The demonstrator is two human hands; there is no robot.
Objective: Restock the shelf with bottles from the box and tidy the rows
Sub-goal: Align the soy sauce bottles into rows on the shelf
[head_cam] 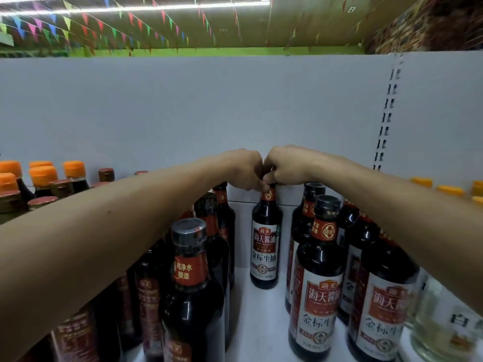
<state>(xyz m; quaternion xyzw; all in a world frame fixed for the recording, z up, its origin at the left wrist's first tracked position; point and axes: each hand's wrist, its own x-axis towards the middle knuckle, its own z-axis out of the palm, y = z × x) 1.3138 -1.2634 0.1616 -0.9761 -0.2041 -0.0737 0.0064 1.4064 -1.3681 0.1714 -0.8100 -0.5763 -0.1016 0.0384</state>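
Note:
A dark soy sauce bottle (pixel 266 241) with a red and white label stands upright at the back of the white shelf (pixel 258 317), alone in the middle lane. Both hands meet over its cap. My left hand (pixel 245 169) and my right hand (pixel 283 165) have their fingers curled round the cap, which is hidden under them. A row of the same dark bottles (pixel 194 280) runs along the left of the lane, under my left forearm. Another row (pixel 317 278) runs along the right, under my right forearm. The box is out of view.
Orange-capped bottles (pixel 43 176) and brown-capped ones stand further left. A clear bottle (pixel 444 325) of pale liquid sits at the lower right, with yellow caps (pixel 449 190) behind it. The grey back panel (pixel 183 113) closes the shelf. A slotted upright (pixel 386 121) runs down on the right.

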